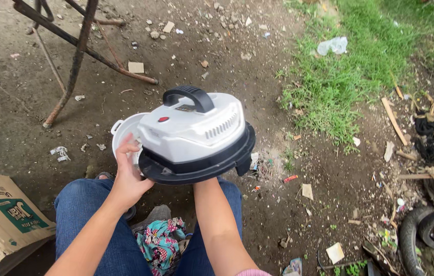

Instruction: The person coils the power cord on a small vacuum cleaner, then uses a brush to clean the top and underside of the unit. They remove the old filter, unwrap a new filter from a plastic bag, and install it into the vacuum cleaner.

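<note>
Lifted clear over the knees — white motor head point(191, 135) with black handle, left hand point(127, 176) fingers clasping its rim, right hand hidden underneath, grip untellable — white drum point(124, 130) behind, not yet rejoined.

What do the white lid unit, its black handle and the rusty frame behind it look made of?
Lid unit: apparently molded plastic, glossy white shell with vent slots above a black rim; the left hand grips its edge. Handle: black plastic by its look, smooth with a slight sheen. Frame: metal rod, likely steel, with a rough brown rust coat.
</note>
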{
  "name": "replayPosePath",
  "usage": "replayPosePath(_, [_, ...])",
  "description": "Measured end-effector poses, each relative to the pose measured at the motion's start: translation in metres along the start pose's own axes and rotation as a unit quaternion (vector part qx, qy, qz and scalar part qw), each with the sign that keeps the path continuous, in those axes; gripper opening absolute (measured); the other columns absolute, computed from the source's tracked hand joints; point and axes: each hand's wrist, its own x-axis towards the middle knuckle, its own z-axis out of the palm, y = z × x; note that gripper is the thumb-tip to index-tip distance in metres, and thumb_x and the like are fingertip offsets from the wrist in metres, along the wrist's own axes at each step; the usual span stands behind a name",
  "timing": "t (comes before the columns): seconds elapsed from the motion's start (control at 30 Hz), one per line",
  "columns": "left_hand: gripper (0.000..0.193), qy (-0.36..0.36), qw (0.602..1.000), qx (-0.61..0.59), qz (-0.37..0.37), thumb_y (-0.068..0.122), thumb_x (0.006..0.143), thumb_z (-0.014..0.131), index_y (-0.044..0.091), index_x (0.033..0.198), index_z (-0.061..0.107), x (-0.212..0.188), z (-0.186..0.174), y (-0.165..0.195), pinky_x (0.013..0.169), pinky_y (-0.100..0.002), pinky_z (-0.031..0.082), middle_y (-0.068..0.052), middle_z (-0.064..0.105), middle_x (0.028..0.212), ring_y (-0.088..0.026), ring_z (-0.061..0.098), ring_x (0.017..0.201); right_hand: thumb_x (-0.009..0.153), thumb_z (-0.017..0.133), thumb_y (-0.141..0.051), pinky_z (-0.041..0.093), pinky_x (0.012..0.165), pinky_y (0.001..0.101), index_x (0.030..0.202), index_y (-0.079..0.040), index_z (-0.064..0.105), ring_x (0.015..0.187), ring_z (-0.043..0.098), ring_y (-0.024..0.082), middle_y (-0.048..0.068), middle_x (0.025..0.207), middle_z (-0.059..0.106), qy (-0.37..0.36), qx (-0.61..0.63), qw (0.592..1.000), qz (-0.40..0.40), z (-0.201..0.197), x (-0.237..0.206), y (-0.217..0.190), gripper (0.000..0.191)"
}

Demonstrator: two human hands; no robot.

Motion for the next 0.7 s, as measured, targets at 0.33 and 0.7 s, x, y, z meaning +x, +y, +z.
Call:
replayPosePath(0.33, [0.057, 0.243, 0.841, -0.340, -0.344, 0.039, 0.096, 0.062, 0.005, 0.139, 0.050, -0.029, -0.008, -0.030, 0.114, -0.048, 0.043, -0.017, 0.059, 0.140, -0.032, 0.057, 0.131, 0.105, 0.054, -0.024, 0.049, 0.069, 0.0261, 0.111, -0.010, 0.056, 0.075, 0.051, 0.013, 0.009, 0.115, 0.061, 0.028, -0.012, 1.000, 0.000, -0.015, -0.060, 0.033, 0.015])
replayPosePath(0.7, [0.069, 0.100, 0.761, -0.548, -0.333, 0.009, 0.067, 0.053, -0.001, 0.136, 0.056, -0.011, -0.014, -0.046, 0.108, -0.056, 0.047, -0.021, 0.064, 0.132, -0.041, 0.062, 0.122, 0.104, 0.053, -0.023, 0.045, 0.063, 0.0239, 0.105, -0.010, 0.057, 0.067, 0.047, 0.010, 0.008, 0.112, 0.063, 0.022, -0.056, 0.998, 0.015, 0.001, -0.074, -0.012, 0.014])
